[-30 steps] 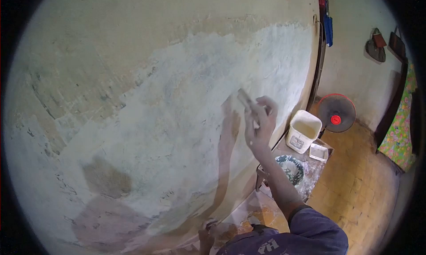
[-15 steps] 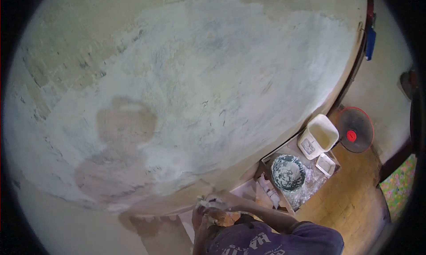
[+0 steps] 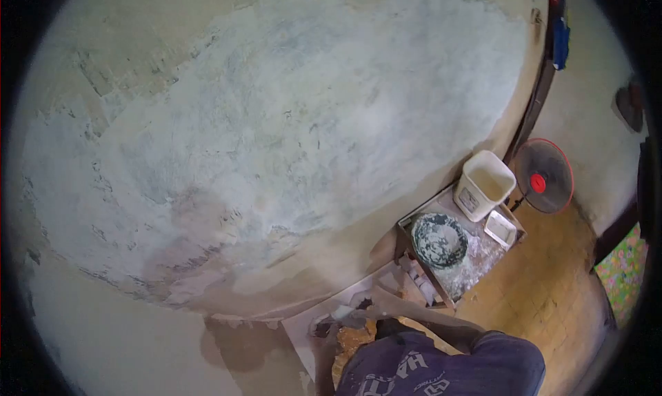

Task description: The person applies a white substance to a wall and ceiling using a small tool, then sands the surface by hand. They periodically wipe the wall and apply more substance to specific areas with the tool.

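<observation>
Both of my hands are low in the view, close together in front of my dark purple shirt (image 3: 407, 361). My left hand (image 3: 323, 327) is curled at the edge of a small whitish thing (image 3: 341, 313), whose kind I cannot make out. From the other side my right hand (image 3: 363, 310) closes on it, with the fingers small and dim. Just below the hands shows an orange-brown patch (image 3: 353, 342). Beyond them rises a wall (image 3: 310, 120) with a broad, uneven whitish coat.
To the right, a low table (image 3: 458, 282) smeared with white bears a dark tub of white paste (image 3: 439, 241), a cream bucket (image 3: 486, 184) and a small white tray (image 3: 500, 229). Behind stands a red-rimmed fan (image 3: 545, 175). Tan floor (image 3: 545, 292) lies beside the table.
The view has shifted, so the table, the tub and the bucket sit higher and a little left. My hands, pressed together before, are now slightly farther apart, with the whitish thing between them.
</observation>
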`<action>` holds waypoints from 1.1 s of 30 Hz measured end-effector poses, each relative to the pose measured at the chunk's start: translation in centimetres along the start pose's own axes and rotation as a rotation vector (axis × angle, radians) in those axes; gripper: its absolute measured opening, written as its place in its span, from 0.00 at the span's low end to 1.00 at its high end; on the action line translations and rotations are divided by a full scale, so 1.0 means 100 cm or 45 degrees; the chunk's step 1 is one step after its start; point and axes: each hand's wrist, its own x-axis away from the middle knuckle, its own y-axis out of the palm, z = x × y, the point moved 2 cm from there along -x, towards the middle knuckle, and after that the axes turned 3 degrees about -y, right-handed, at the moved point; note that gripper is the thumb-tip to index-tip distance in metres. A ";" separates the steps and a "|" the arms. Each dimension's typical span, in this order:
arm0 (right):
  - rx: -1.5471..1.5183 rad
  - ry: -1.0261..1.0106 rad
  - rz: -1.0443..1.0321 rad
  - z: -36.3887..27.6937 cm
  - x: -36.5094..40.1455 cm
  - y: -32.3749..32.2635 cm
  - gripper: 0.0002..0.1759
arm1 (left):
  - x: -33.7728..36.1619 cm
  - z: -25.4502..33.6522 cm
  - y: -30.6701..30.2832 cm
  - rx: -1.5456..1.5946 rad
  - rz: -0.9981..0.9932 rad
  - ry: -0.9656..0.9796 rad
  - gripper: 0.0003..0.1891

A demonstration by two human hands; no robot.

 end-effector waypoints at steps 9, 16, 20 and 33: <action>-0.396 0.352 0.170 0.030 0.119 0.071 0.18 | 0.071 -0.060 0.004 0.000 -0.520 -0.198 0.16; -0.725 0.363 0.265 0.037 0.215 0.069 0.12 | 0.104 -0.046 0.057 -0.372 -0.982 -0.120 0.16; -0.176 0.154 0.699 0.051 0.242 0.064 0.11 | 0.098 -0.072 0.084 -0.337 -1.002 -0.190 0.16; -0.325 -0.016 1.064 0.040 0.324 -0.117 0.12 | 0.085 -0.083 0.321 -0.012 -0.812 -0.325 0.20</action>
